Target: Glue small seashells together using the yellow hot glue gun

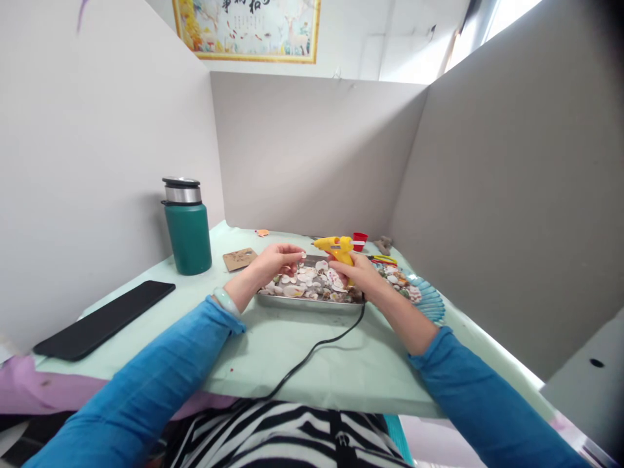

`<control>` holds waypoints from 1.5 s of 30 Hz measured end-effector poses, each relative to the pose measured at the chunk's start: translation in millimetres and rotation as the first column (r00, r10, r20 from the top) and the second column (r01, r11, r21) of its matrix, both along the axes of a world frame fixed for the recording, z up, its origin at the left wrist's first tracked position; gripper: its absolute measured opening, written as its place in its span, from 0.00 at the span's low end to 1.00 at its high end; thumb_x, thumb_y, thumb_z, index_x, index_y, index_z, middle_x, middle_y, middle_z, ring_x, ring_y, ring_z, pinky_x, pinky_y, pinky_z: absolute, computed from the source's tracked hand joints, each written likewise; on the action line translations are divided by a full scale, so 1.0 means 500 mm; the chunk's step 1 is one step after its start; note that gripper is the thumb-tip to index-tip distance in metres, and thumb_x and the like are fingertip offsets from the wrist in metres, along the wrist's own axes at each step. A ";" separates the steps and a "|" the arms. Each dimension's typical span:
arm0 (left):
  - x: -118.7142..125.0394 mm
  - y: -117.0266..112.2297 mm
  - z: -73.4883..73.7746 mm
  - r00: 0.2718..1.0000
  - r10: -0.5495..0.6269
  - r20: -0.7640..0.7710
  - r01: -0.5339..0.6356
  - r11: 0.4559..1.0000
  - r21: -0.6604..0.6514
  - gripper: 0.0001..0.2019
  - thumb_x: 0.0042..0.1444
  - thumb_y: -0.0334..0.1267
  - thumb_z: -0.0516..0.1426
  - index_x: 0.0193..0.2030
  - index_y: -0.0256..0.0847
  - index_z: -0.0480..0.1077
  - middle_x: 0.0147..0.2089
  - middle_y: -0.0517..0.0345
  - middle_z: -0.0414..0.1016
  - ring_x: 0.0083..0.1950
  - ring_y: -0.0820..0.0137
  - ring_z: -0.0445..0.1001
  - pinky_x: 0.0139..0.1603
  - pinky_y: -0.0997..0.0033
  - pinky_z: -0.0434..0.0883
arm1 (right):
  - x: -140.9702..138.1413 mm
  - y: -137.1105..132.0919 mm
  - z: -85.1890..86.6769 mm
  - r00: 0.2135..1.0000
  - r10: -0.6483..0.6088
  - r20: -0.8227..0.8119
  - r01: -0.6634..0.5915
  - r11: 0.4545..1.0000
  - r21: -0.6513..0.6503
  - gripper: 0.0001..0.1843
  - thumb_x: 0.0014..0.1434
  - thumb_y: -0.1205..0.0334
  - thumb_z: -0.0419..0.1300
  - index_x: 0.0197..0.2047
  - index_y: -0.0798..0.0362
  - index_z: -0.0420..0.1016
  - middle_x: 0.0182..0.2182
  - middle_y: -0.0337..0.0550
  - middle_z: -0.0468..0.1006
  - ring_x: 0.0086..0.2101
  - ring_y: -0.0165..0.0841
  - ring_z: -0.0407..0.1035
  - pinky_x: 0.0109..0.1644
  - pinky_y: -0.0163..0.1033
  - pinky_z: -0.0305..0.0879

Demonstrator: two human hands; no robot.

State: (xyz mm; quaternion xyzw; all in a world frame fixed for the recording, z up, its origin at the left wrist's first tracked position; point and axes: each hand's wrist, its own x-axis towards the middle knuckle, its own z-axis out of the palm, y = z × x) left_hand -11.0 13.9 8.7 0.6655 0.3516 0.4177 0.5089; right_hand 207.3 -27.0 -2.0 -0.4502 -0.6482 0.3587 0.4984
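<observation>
A yellow hot glue gun (pixel 337 247) is gripped in my right hand (pixel 358 270), its nozzle pointing left and a white glue stick showing at the back. My left hand (pixel 280 260) pinches a small whitish piece, perhaps a shell (pixel 303 255), just left of the nozzle and apart from it. Below both hands lies a metal tray (pixel 312 303) filled with seashells (pixel 307 278). The gun's black cord (pixel 319 343) runs from my right hand down over the table's front edge.
A green bottle (pixel 188 237) and a long black case (pixel 107 318) are on the left. A brown card (pixel 238 259) lies behind my left hand. To the right are a blue shell-shaped dish (pixel 429 299) holding shells, a red cup (pixel 359 240) and yellow-green-handled pliers (pixel 384 260). Grey partitions (pixel 316 149) enclose the table.
</observation>
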 end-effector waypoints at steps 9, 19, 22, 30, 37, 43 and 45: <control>-0.003 0.029 -0.024 0.621 0.422 -0.661 0.032 0.829 0.558 0.11 0.44 0.32 0.57 0.35 0.43 0.78 0.37 0.55 0.79 0.37 0.67 0.74 0.38 0.74 0.66 | 0.004 0.011 -0.007 0.999 -0.030 -0.018 0.030 0.999 0.032 0.11 0.49 0.56 0.63 0.31 0.53 0.68 0.16 0.33 0.62 0.16 0.26 0.56 0.19 0.32 0.53; 0.017 -0.007 -0.021 0.444 0.332 -0.832 0.222 0.859 0.461 0.16 0.42 0.43 0.60 0.39 0.43 0.76 0.39 0.51 0.77 0.38 0.62 0.73 0.34 0.72 0.64 | 0.002 0.007 -0.007 0.999 -0.042 0.005 0.042 0.999 0.019 0.11 0.49 0.56 0.62 0.32 0.54 0.69 0.17 0.33 0.63 0.17 0.25 0.56 0.19 0.32 0.52; 0.009 0.006 -0.025 0.371 0.483 -0.793 0.146 0.813 0.564 0.13 0.43 0.35 0.58 0.39 0.42 0.76 0.41 0.48 0.77 0.41 0.60 0.73 0.35 0.71 0.64 | 0.003 0.009 -0.008 0.999 -0.044 0.009 0.044 0.999 0.030 0.11 0.49 0.56 0.62 0.31 0.54 0.68 0.17 0.33 0.63 0.17 0.25 0.56 0.19 0.32 0.52; 0.026 -0.011 -0.011 0.424 0.241 -0.873 0.381 0.827 0.413 0.15 0.48 0.46 0.57 0.42 0.46 0.75 0.39 0.59 0.78 0.36 0.70 0.73 0.34 0.77 0.64 | 0.003 0.013 -0.013 0.998 -0.065 0.014 0.065 0.998 0.023 0.11 0.49 0.57 0.62 0.32 0.55 0.68 0.16 0.31 0.63 0.16 0.24 0.56 0.18 0.30 0.51; 0.048 -0.009 -0.014 0.243 0.415 -0.877 0.298 0.828 0.475 0.12 0.49 0.37 0.56 0.40 0.42 0.76 0.41 0.51 0.78 0.41 0.64 0.74 0.37 0.72 0.66 | 0.002 0.014 -0.013 0.998 -0.058 0.006 0.058 0.998 0.006 0.11 0.49 0.58 0.61 0.34 0.55 0.69 0.16 0.31 0.63 0.16 0.24 0.56 0.18 0.30 0.51; 0.044 -0.015 -0.001 0.296 0.437 -0.850 0.294 0.805 0.516 0.12 0.52 0.35 0.53 0.40 0.45 0.76 0.41 0.55 0.78 0.42 0.67 0.74 0.40 0.74 0.67 | 0.001 0.013 -0.012 0.997 -0.079 -0.005 0.079 0.997 0.014 0.12 0.48 0.57 0.62 0.34 0.55 0.69 0.15 0.31 0.62 0.16 0.24 0.55 0.18 0.30 0.51; 0.056 -0.027 0.007 0.391 0.304 -0.869 0.421 0.781 0.462 0.13 0.52 0.39 0.54 0.43 0.47 0.75 0.42 0.59 0.78 0.40 0.70 0.74 0.41 0.77 0.66 | 0.002 0.011 -0.010 0.996 -0.091 -0.008 0.092 0.995 0.033 0.12 0.48 0.57 0.62 0.33 0.55 0.69 0.15 0.31 0.62 0.16 0.24 0.56 0.18 0.30 0.51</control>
